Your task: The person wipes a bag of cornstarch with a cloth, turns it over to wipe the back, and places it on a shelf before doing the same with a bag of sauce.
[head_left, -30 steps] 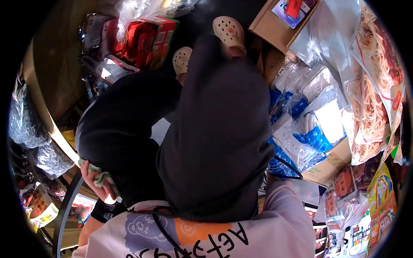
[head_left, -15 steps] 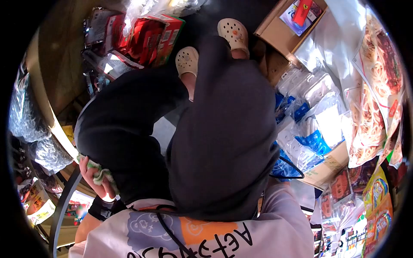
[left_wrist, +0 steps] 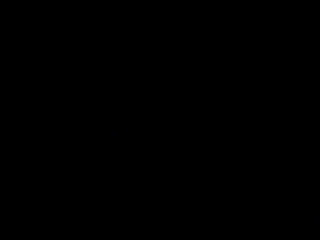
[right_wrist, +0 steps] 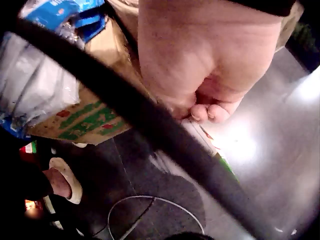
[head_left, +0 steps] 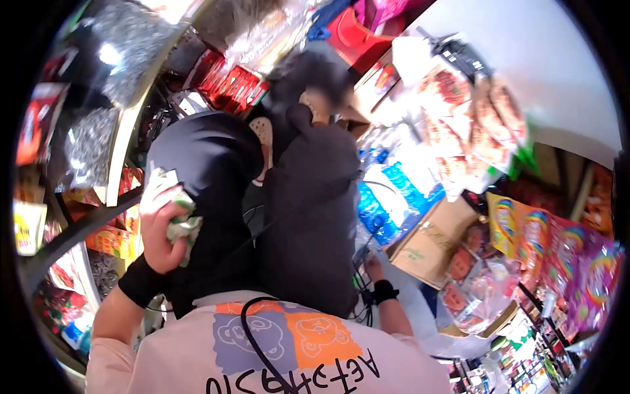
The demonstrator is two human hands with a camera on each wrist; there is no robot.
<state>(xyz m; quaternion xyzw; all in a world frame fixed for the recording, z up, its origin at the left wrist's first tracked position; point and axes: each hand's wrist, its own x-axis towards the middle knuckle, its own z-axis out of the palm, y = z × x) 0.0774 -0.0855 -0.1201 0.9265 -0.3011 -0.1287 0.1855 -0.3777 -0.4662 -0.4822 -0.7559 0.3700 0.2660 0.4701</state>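
Observation:
In the head view my left hand (head_left: 162,235) grips a crumpled pale green and white cloth (head_left: 186,226) by the left thigh. Fingers and thumb bend around its folds. My right hand (head_left: 374,268) is low beside the right thigh, close to a cardboard box (head_left: 433,238). The right wrist view has this hand (right_wrist: 200,70) from the wrist side, its fingers curled in. Right below the fingertips shows a narrow white thing with a green edge (right_wrist: 201,136); I cannot tell if the fingers hold it. The left wrist view is black.
Blue and white plastic packs (head_left: 397,190) stand by the right leg. Red packets (head_left: 230,82) lie beyond the left knee. Colourful snack bags (head_left: 551,249) hang at right. A curved dark bar (head_left: 82,230) passes near the left hand. A thin cable loop (right_wrist: 155,197) lies on the floor.
The view has swung round. The left hand with the cloth has moved forward along the thigh. The right hand, hidden before, now shows beside the right leg.

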